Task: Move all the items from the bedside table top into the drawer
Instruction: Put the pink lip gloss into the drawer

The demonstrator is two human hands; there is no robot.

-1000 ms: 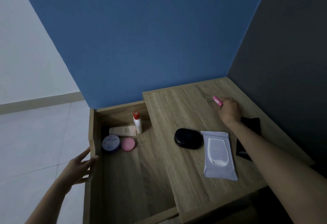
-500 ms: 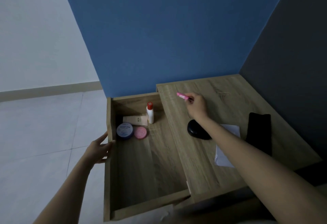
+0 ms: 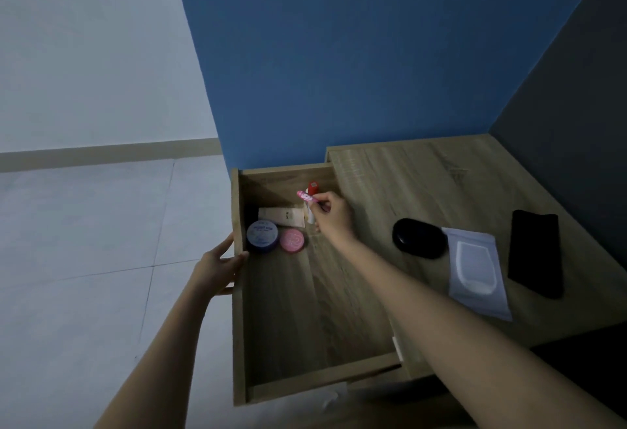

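My right hand [image 3: 330, 216] pinches a small pink tube [image 3: 306, 197] over the back of the open wooden drawer [image 3: 239, 293]. My left hand [image 3: 217, 267] grips the drawer's left wall. Inside the drawer lie a blue round tin [image 3: 262, 236], a pink round tin [image 3: 292, 240], a beige tube [image 3: 281, 217] and a white bottle with a red cap [image 3: 312, 188], partly hidden by my fingers. On the bedside table top [image 3: 424, 187] rest a black oval case [image 3: 419, 238], a white wipes packet [image 3: 476, 271] and a black flat pouch [image 3: 535, 253].
A blue wall stands behind the table and a dark grey wall to its right. Pale tiled floor [image 3: 101, 259] spreads to the left of the drawer. The front half of the drawer floor is bare wood.
My right hand has carried the pink tube leftward from the table top to above the drawer's back. My left hand stays on the drawer's left wall. The camera has shifted left.
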